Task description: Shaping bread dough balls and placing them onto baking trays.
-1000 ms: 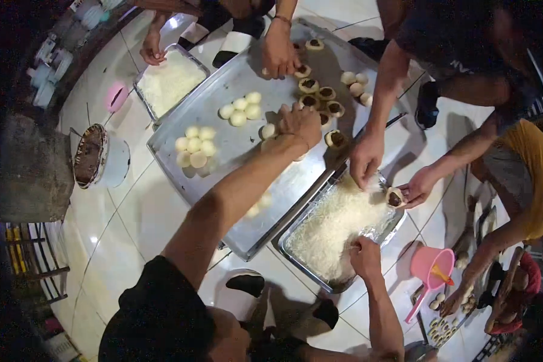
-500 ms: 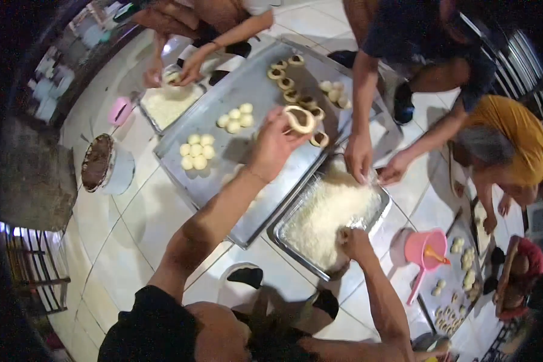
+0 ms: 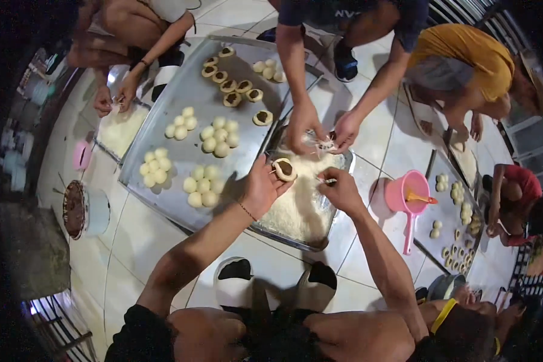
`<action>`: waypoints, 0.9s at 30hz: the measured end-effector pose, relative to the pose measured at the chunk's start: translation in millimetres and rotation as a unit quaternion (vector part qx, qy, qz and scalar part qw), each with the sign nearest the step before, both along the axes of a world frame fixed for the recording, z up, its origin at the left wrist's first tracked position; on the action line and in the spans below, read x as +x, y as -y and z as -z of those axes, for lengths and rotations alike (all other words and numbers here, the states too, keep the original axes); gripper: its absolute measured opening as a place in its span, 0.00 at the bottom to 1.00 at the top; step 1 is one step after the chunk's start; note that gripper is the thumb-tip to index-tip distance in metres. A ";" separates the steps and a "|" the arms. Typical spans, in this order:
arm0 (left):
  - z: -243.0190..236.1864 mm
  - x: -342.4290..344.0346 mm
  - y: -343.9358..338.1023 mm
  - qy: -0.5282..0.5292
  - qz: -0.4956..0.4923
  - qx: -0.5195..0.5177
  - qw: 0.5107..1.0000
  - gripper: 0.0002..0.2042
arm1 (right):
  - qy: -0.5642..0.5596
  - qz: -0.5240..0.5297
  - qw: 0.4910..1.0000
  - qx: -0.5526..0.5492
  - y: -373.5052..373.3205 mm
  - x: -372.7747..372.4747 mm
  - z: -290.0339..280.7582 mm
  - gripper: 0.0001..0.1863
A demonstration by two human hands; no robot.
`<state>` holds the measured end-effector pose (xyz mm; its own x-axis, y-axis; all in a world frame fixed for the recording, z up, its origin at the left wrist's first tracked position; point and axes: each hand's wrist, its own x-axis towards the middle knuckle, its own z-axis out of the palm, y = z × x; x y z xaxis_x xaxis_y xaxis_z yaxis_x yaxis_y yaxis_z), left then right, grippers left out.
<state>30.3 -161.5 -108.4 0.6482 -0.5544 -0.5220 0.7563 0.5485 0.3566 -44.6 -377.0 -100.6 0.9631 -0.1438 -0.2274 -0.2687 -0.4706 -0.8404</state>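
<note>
Presently the dough piece [image 3: 285,172] sits in the left hand [image 3: 262,188], over the 10 o'clock side of the shallow tray [image 3: 311,246] of pale shreds [image 3: 294,216]. Left fingers: curled part-way, tips closed on the piece. Right hand [image 3: 342,190]: at 3 to 4 o'clock of the piece, fingers drawn to a near-closed pinch, seemingly on a few shreds; exact amount cannot be told.

Step in hand (judged): topping the dark filling [image 3: 286,167] with shreds. The next move calls for carrying the pinch toward 9 o'clock and releasing it over the filling, left hand steady.

Orientation: filled face up toward the camera, perhaps slightly tilted. Outline nearly round; any long axis is slight, apparently 10 to 4 o'clock.

Surroundings: large metal tray [image 3: 196,93] at 10 o'clock, bearing further filled pieces [image 3: 230,87]; co-worker's hands [image 3: 314,136] at 1 to 2 o'clock, near.
</note>
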 end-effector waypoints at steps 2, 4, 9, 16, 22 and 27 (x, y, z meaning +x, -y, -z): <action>3.8 -7.1 14.5 0.018 0.008 0.017 1.000 0.21 | 0.042 0.033 0.998 0.042 -11.4 6.3 -12.2 0.07; 7.2 -15.2 25.2 0.056 0.013 0.057 0.997 0.20 | 0.074 0.051 0.996 -0.004 -23.8 9.9 -8.7 0.09; 6.3 -20.8 32.3 0.114 0.027 0.097 0.988 0.15 | 0.125 0.036 0.981 -0.144 -64.8 10.2 -20.6 0.13; -6.3 -19.1 28.0 0.190 0.036 0.138 0.971 0.13 | 0.220 0.090 0.968 -0.078 -47.7 -2.8 -44.9 0.14; -37.1 -9.4 24.9 0.264 0.181 0.172 0.932 0.21 | 0.143 0.010 0.981 0.127 -27.3 -13.8 -29.1 0.15; -67.8 -14.9 23.9 0.568 0.304 0.481 0.595 0.26 | 0.393 -0.049 0.907 -0.145 -39.6 -9.1 -46.2 0.14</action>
